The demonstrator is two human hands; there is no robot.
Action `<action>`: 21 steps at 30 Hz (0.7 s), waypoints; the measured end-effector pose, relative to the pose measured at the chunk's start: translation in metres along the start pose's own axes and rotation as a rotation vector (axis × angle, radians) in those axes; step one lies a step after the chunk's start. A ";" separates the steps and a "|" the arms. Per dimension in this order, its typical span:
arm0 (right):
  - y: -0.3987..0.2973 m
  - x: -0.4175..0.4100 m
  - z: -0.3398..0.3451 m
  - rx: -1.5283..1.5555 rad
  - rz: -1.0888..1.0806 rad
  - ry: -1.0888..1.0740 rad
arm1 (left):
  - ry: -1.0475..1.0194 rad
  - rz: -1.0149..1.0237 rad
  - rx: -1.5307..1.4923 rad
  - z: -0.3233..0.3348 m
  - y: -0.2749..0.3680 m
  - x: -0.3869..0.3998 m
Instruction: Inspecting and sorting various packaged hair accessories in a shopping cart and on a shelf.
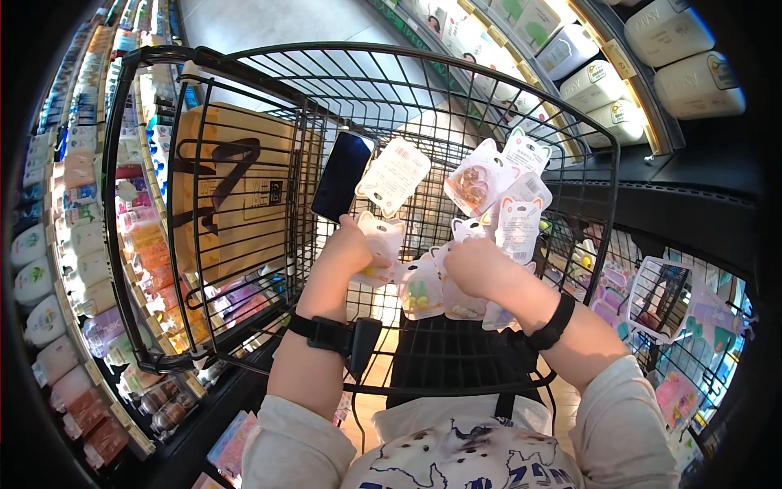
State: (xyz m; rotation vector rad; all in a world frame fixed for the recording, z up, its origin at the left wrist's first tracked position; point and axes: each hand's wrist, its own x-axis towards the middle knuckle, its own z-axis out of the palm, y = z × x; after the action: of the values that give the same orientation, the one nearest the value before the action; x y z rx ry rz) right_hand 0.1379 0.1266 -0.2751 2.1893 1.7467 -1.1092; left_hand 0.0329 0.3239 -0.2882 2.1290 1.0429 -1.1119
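Note:
My left hand (349, 247) reaches into a black wire shopping cart (391, 52) and grips a cat-eared blister card (383, 229). My right hand (482, 266) is curled over a cluster of similar cards; its fingertips are hidden, so a grip cannot be told. Below it lie a card with yellow and green contents (421, 292) and a few others. Just beyond, a card with its printed back up (519, 229) overlaps more packs, including one with an orange-pink coiled item (476, 177). A white card (394, 174) lies beyond my left hand, beside a dark-screened smartphone (343, 174).
A brown paper bag (235, 238) with a dark ribbon handle stands at the cart's left end. Shelves of bottles and packs (79, 244) run along the left. White bottles (602, 85) fill the upper right shelf. A framed mirror (660, 298) hangs on a wire rack at right.

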 end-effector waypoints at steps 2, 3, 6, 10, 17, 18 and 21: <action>0.006 0.000 -0.011 0.113 -0.020 -0.089 | 0.014 0.011 -0.048 -0.007 0.001 -0.005; 0.008 -0.003 -0.024 0.220 -0.036 -0.181 | 0.010 0.026 -0.061 -0.012 0.002 -0.008; 0.015 -0.009 -0.042 0.411 -0.049 -0.080 | 0.099 0.062 -0.030 -0.020 -0.005 -0.015; 0.016 -0.018 -0.066 0.631 -0.153 0.182 | 0.270 0.351 -0.226 -0.032 0.004 -0.030; 0.028 -0.013 -0.079 1.381 -0.456 0.559 | -0.522 0.406 -1.305 -0.039 0.029 -0.054; 0.029 -0.012 -0.079 1.385 -0.448 0.637 | -0.574 0.427 -1.403 -0.042 0.029 -0.059; 0.026 -0.010 -0.078 1.408 -0.382 0.748 | -0.383 0.583 -1.321 -0.047 0.030 -0.064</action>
State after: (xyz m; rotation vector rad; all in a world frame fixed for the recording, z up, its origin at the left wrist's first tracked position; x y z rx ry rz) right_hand 0.1963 0.1510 -0.2217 3.4544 1.9098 -2.3649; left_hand 0.0546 0.3160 -0.2063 0.9556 0.5829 -0.2921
